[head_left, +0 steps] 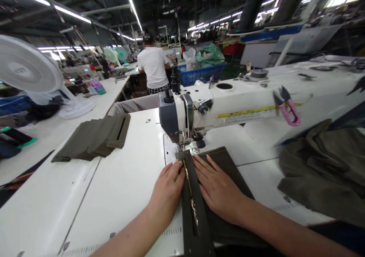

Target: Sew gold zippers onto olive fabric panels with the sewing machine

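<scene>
Bright overhead strip lights, warped edges

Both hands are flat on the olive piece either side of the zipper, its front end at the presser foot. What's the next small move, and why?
Probably ease the olive fabric strip forward under the presser foot, keeping it straight. The left hand and right hand lie flat on either side of the zipper, whose front end sits right at the foot, lined up with the sewing machine.
</scene>
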Motion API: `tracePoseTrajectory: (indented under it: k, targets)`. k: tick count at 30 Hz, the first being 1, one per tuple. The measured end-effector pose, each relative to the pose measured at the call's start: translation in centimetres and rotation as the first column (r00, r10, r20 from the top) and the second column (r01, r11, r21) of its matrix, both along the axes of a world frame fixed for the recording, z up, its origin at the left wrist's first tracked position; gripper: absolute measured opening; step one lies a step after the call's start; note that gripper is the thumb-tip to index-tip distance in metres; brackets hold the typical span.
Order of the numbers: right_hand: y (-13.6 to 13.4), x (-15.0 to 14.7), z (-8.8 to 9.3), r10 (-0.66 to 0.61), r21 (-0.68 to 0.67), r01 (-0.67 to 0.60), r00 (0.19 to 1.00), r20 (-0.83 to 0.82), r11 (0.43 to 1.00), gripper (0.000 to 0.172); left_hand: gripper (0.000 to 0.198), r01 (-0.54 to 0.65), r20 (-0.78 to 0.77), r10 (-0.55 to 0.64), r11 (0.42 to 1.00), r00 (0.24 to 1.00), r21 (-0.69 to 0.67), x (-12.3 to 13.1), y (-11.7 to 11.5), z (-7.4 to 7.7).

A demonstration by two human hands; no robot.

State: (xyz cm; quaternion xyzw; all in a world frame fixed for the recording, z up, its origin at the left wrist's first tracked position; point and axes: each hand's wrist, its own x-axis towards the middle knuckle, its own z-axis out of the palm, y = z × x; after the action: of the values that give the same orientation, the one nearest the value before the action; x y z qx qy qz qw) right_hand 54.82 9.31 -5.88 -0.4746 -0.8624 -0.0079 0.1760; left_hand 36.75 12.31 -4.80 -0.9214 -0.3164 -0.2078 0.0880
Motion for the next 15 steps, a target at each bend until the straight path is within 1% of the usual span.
tracePoseTrajectory:
  k: [3,7,11,15]
  targets:
    - [1.3,0.2,-0.1,-0.013,0.002,0.013,0.999,0.036,1.0,0.051,0.025,-0.003,0.016,0.003,1.0,1.0,-0.011,0.4,1.3,0.0]
    - [2.6,0.5,-0.2,-0.021,-0.006,0.021,0.999,0.024,1.0,0.046,0.024,-0.006,0.022,0.007,1.0,1.0,-0.031,0.9,2.4,-0.2]
    - [2.5,0.6,-0.3,-0.028,-0.004,0.028,0.999,0.018,1.0,0.047,0.025,0.003,0.038,-0.002,1.0,0.999,-0.018,1.0,2.4,-0.4]
    - [2.1,0.7,-0.2,-0.022,-0.003,0.022,0.998,0.063,1.0,0.049,0.027,0.027,0.037,-0.027,1.0,0.999,-0.009,1.1,2.2,-0.2]
